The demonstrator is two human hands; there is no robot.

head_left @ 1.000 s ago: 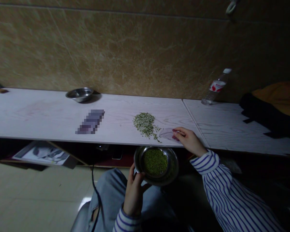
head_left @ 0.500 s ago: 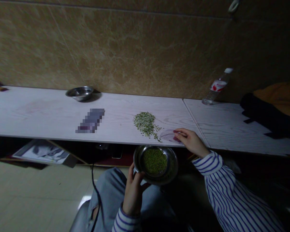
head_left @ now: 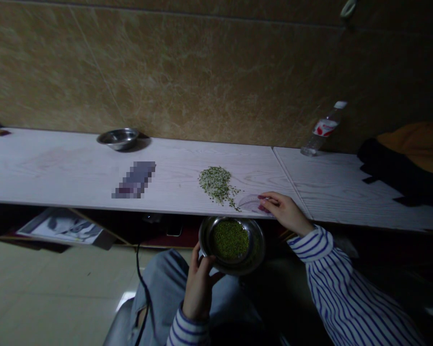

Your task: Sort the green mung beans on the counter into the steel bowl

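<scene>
My left hand is closed on the rim of a steel bowl, which it holds just below the table's front edge. Green mung beans cover the bowl's bottom. On the white tabletop, beyond the bowl, lies a loose pile of green beans mixed with white grains, a few beans trailing toward the edge. My right hand pinches a clear, curved plastic piece that looks like a protractor. That piece lies low over the table, right of the trailing beans.
A second steel bowl stands near the wall at left, behind a blurred-out flat object. A plastic bottle and a dark and orange cloth item are at right. Below the table is a shelf with a printed box.
Hardly anything differs; the view has shifted very slightly. Both hands keep their holds, with the bowl and the protractor in almost the same places.
</scene>
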